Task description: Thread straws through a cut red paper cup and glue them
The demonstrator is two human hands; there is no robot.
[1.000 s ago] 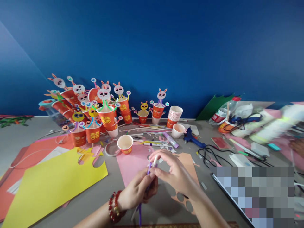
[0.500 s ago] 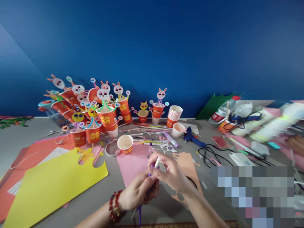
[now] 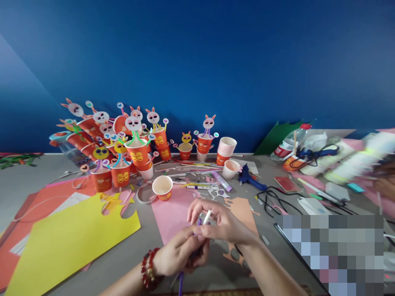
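Low in the middle of the head view, my left hand point(image 3: 182, 251), with red beads at its wrist, is closed around purple sticks point(image 3: 180, 283) whose lower ends hang below it. My right hand point(image 3: 216, 224) touches it from the right, fingers curled round a short white stick point(image 3: 207, 217). A purple tip shows beside the white stick. What else lies between the fingers is hidden. Just behind the hands are a pink sheet point(image 3: 169, 213) and an upright orange paper cup point(image 3: 162, 188).
Orange cups with rabbit figures point(image 3: 137, 151) crowd the back left. A yellow sheet point(image 3: 70, 238) covers the left front. Stacked cups point(image 3: 226, 150), a blue glue gun point(image 3: 251, 181), black cables point(image 3: 271, 201) and a bottle point(image 3: 290, 144) stand or lie at the right.
My right hand has shifted slightly and its fingers have opened a little around the white stick, which tilts more to the right. My left hand has barely moved.
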